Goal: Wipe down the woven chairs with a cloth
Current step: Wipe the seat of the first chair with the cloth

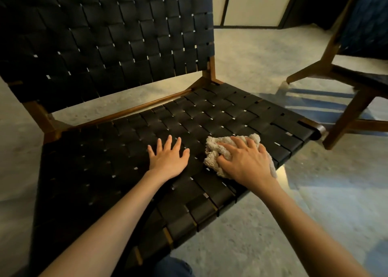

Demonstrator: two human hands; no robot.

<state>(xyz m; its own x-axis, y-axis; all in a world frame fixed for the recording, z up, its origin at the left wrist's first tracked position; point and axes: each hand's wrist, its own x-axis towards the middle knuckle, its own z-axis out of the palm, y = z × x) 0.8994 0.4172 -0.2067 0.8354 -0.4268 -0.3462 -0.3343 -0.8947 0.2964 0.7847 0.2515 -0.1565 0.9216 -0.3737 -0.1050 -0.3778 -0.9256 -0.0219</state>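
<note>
1. Beige cloth (212, 151) sits bunched under our right fingers (238, 142), which curl over it and press it to the seat (100, 171) near its right edge.
2. Left fingers (168, 143) lie spread flat on the seat, holding nothing.
3. We should wipe along the straps (210, 117), pressing evenly.

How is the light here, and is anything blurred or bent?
Head view: dim, warm light; bluish shadows on the floor under the second chair; a bright glare patch beside the cloth; the wide lens curves the woven chair; far corners look soft.
</note>
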